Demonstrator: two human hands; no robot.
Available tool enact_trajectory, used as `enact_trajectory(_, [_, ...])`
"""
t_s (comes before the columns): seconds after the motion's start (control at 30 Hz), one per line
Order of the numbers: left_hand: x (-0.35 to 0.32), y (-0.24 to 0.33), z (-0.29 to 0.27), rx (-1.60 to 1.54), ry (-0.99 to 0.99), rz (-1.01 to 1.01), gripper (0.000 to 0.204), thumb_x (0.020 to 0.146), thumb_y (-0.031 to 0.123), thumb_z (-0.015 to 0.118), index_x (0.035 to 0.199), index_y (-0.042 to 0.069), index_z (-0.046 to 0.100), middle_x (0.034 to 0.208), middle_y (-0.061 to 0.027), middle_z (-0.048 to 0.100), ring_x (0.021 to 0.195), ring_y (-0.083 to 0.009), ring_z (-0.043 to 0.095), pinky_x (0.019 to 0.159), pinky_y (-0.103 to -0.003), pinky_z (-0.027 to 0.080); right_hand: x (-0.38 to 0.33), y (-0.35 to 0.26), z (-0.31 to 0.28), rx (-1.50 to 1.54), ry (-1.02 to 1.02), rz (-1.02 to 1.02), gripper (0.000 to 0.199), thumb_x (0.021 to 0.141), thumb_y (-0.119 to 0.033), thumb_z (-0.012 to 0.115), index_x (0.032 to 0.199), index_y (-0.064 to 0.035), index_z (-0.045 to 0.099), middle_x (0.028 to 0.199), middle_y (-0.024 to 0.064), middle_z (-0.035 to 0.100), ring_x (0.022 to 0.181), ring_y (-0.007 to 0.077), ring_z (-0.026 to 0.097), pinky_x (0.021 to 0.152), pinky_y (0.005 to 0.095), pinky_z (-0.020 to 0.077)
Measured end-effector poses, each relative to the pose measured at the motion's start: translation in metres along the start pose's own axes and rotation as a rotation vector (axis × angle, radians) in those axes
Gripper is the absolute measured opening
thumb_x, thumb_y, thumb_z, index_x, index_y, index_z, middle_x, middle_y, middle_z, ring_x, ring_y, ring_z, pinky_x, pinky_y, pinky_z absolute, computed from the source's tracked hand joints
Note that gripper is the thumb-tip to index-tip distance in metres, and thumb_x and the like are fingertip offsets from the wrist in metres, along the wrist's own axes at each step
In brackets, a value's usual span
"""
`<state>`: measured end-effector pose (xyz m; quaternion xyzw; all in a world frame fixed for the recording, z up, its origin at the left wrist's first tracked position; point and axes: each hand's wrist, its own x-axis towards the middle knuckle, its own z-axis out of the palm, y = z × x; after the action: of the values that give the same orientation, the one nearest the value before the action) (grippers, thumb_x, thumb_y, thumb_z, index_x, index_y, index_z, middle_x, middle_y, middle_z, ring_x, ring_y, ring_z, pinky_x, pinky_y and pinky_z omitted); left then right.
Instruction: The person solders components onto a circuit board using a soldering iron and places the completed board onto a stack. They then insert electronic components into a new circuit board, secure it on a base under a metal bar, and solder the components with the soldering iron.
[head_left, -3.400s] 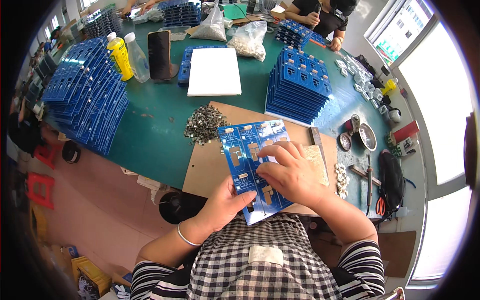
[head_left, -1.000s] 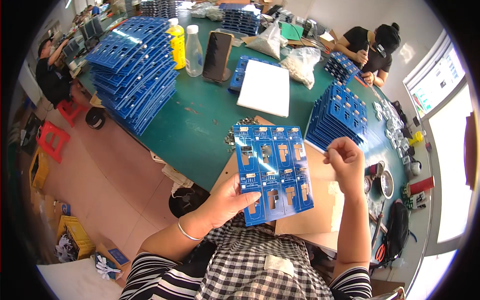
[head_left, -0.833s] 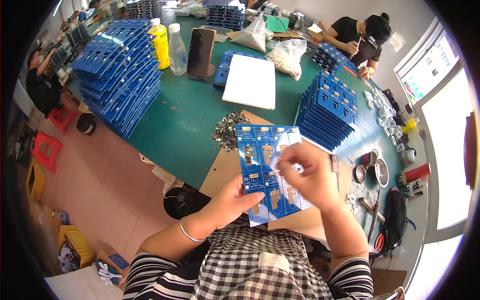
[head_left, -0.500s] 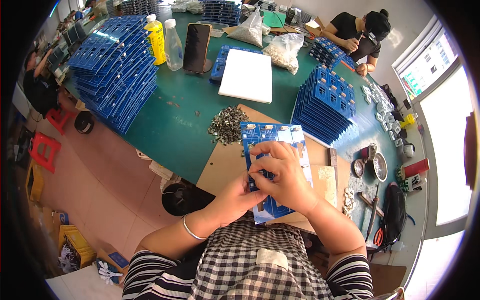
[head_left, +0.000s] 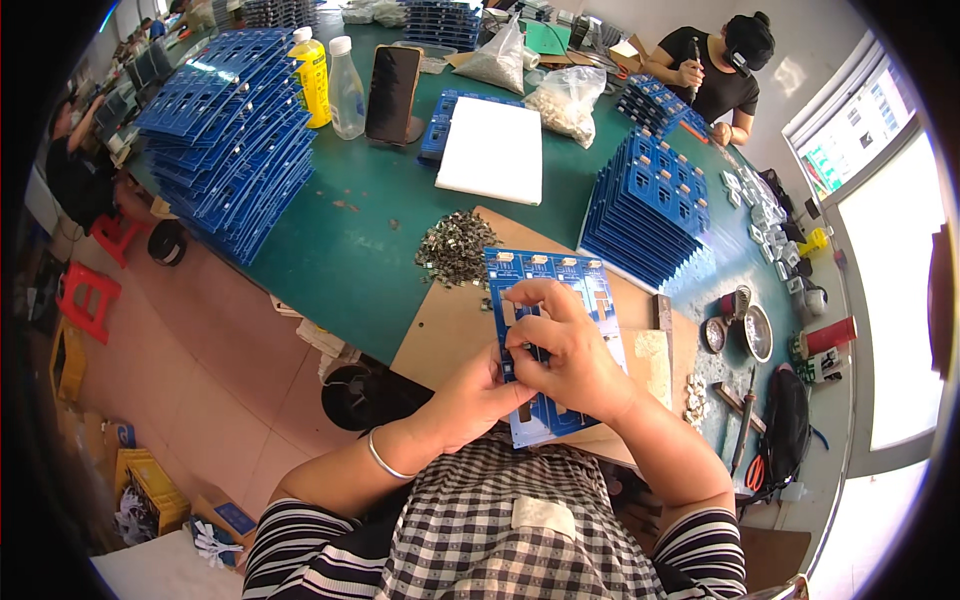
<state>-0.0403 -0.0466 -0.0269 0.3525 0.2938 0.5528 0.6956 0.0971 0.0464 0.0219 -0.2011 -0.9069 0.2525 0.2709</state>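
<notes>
A blue circuit board panel (head_left: pixel 540 428) with cut-out slots and white connectors along its far edge lies tilted under my hands. My left hand (head_left: pixel 478 392) grips its left edge, thumb over the top. Just above the board, my right hand (head_left: pixel 568 350) is closed in a pinch, thumb against forefinger, close to the left fingertips. Whatever the pinch holds is too small and covered to make out. A heap of small metal-and-black components (head_left: pixel 455 248) sits just beyond the board, on the brown cardboard sheet (head_left: pixel 432 335).
Tall stacks of blue boards (head_left: pixel 225 150) (head_left: pixel 640 215) stand left and right. A white foam sheet (head_left: pixel 490 150), phone (head_left: pixel 393 95), bottles (head_left: pixel 347 90) and bags of parts (head_left: pixel 567 105) are farther back. At right lie a soldering iron (head_left: pixel 744 425) and metal bowl (head_left: pixel 757 333). A co-worker (head_left: pixel 715 70) sits across.
My hands and the board stay almost in place, the board shifting very slightly. Across the table, the co-worker's raised hand with a tool has moved a little left and up.
</notes>
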Motion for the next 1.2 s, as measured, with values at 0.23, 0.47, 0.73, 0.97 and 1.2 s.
enact_trajectory(0.23, [0.003, -0.001, -0.001, 0.056, -0.003, -0.021, 0.033, 0.098, 0.005, 0.058, 0.128, 0.003, 0.046, 0.118, -0.0065, 0.056, 0.108, -0.0123, 0.058, 0.090, -0.029, 0.052, 0.004, -0.001, -0.003, -0.090, -0.025, -0.105, 0.013, 0.070, -0.004, 0.070, 0.081, -0.0046, 0.064, 0.123, 0.0146, 0.055, 0.106, 0.0325, 0.056, 0.089, 0.0406, 0.0477])
enact_trajectory(0.47, [0.003, -0.006, 0.001, 0.077, 0.004, -0.040, 0.030, 0.098, 0.004, 0.056, 0.126, 0.002, 0.047, 0.116, -0.0066, 0.057, 0.106, -0.0121, 0.058, 0.088, -0.030, 0.052, 0.010, -0.002, -0.019, -0.251, -0.213, -0.258, 0.018, 0.068, -0.008, 0.070, 0.084, -0.0069, 0.064, 0.123, 0.0109, 0.057, 0.102, 0.0290, 0.058, 0.087, 0.0397, 0.0482])
enact_trajectory(0.73, [0.007, -0.009, 0.001, 0.067, -0.010, -0.020, 0.035, 0.098, 0.005, 0.056, 0.131, 0.002, 0.044, 0.113, -0.0053, 0.057, 0.101, -0.0105, 0.058, 0.084, -0.028, 0.052, 0.011, 0.003, -0.024, -0.165, -0.213, -0.247, 0.015, 0.071, -0.007, 0.070, 0.084, -0.0053, 0.064, 0.120, 0.0115, 0.057, 0.102, 0.0304, 0.059, 0.086, 0.0409, 0.0487])
enact_trajectory(0.97, [0.009, -0.013, 0.001, 0.070, 0.016, -0.131, 0.044, 0.099, 0.008, 0.058, 0.139, 0.002, 0.038, 0.130, -0.0083, 0.051, 0.119, -0.0153, 0.055, 0.098, -0.032, 0.050, 0.017, 0.006, -0.024, -0.080, -0.312, -0.129, 0.013, 0.071, -0.003, 0.067, 0.084, -0.0020, 0.064, 0.117, 0.0130, 0.058, 0.103, 0.0339, 0.058, 0.088, 0.0429, 0.0498])
enact_trajectory(1.2, [0.010, -0.012, 0.001, 0.106, -0.023, -0.100, 0.043, 0.099, 0.007, 0.057, 0.138, 0.002, 0.038, 0.128, -0.0079, 0.051, 0.118, -0.0145, 0.054, 0.095, -0.030, 0.052, 0.019, 0.005, -0.028, -0.026, -0.356, -0.062, 0.012, 0.074, -0.002, 0.066, 0.086, -0.0016, 0.066, 0.120, 0.0128, 0.059, 0.109, 0.0336, 0.058, 0.088, 0.0407, 0.0514])
